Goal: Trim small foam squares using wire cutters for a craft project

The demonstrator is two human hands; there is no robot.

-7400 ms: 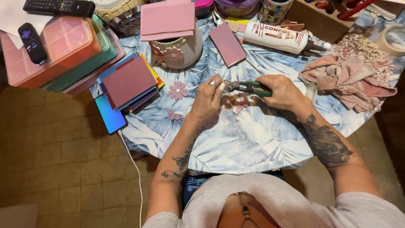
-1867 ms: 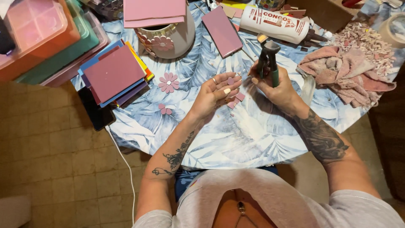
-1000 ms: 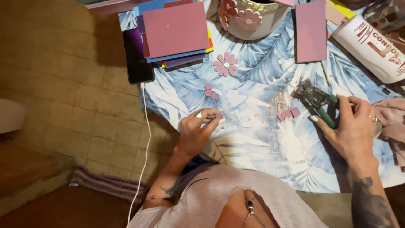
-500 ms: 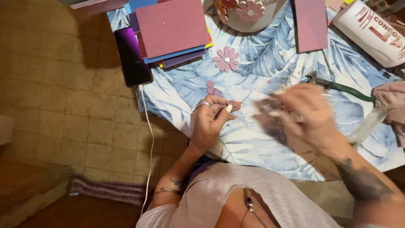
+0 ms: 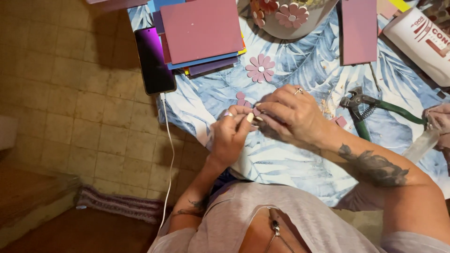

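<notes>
**Petal pieces pinched at table edge**

Leaf-print tablecloth (image 5: 300, 164) filled frame right. Left hand (image 5: 232, 136) & right hand (image 5: 290, 115), both closed, pinched small pink foam pieces (image 5: 256, 111) at centre. Green pliers (image 5: 363, 105) lay right, untouched. Likely assembling a flower; next needs careful alignment.

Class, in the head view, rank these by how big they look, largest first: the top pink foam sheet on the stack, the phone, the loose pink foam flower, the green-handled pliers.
1. Pink foam sheet
2. Phone and green-handled pliers: look alike, left unranked
3. Pink foam flower
</notes>
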